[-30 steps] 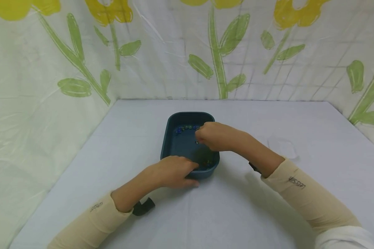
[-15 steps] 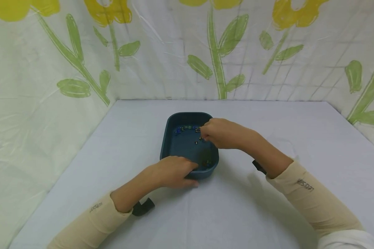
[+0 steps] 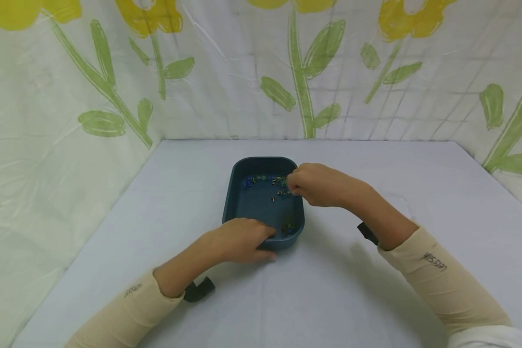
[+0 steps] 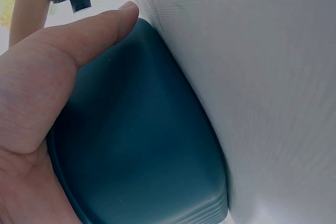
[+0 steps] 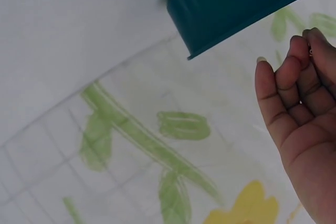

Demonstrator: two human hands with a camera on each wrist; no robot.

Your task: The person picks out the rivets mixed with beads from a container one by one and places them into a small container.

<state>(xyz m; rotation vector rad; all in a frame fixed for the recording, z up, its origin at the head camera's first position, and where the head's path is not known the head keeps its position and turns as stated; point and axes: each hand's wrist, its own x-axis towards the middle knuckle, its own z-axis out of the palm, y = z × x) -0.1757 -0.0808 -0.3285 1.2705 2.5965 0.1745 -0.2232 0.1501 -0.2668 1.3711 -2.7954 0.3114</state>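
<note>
A dark teal tray (image 3: pixel 261 212) with rounded corners stands on the table. My left hand (image 3: pixel 243 239) holds its near wall, thumb outside and fingers over the rim; the left wrist view shows the thumb along the outer wall (image 4: pixel 142 129). My right hand (image 3: pixel 315 185) is over the tray's right rim, its thumb and fingers pinching a small gold-coloured metal piece (image 5: pixel 311 52), mostly hidden by the fingertips. Blue and green glass marbles (image 3: pixel 249 182) line the tray's far end, with small screws (image 3: pixel 273 199) among and in front of them. More marbles (image 3: pixel 288 227) lie in the near right corner.
To the right, partly behind my right forearm, a faint clear plastic container (image 3: pixel 398 200) sits on the white-covered table (image 3: pixel 191 193). A curtain (image 3: pixel 226 72) with painted flowers hangs behind the table. Each wrist carries a black camera mount (image 3: pixel 198 290).
My right hand has moved right and slightly away, from inside the tray to its right rim, uncovering more screws and marbles. My left hand stays on the near wall.
</note>
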